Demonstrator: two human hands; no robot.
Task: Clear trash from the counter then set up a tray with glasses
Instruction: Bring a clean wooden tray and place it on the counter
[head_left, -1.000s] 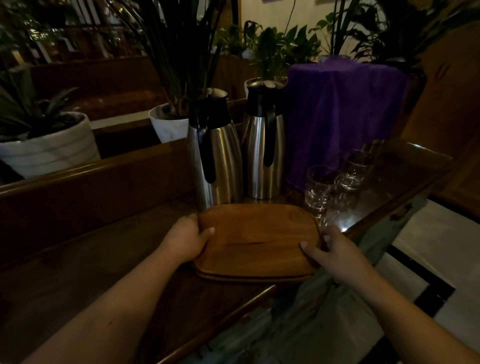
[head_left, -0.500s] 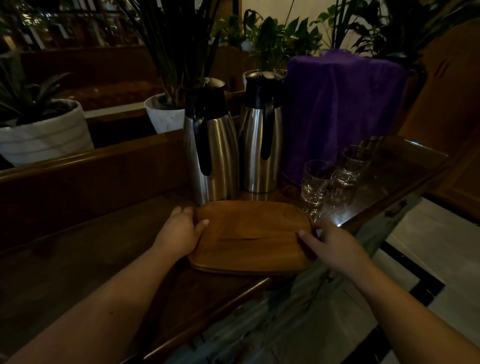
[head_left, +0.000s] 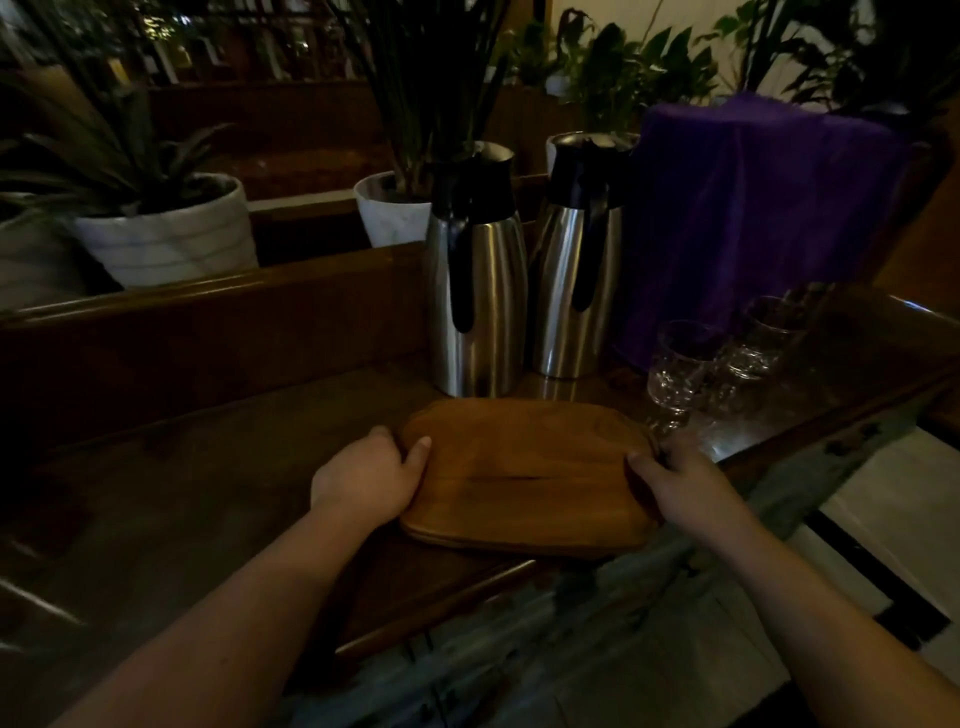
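both hands (head_left: 363, 480) (head_left: 685, 480) in a grip on the wooden tray (head_left: 524, 467)

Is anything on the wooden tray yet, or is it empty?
Empty. The wooden tray shows only bare wood, with the left hand and right hand at its ends. The glasses stand beside it on the counter.

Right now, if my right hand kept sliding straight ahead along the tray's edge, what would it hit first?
Most likely the nearest glass, standing just beyond the right hand at the wooden tray corner. Depth is hard to judge in this dim view.
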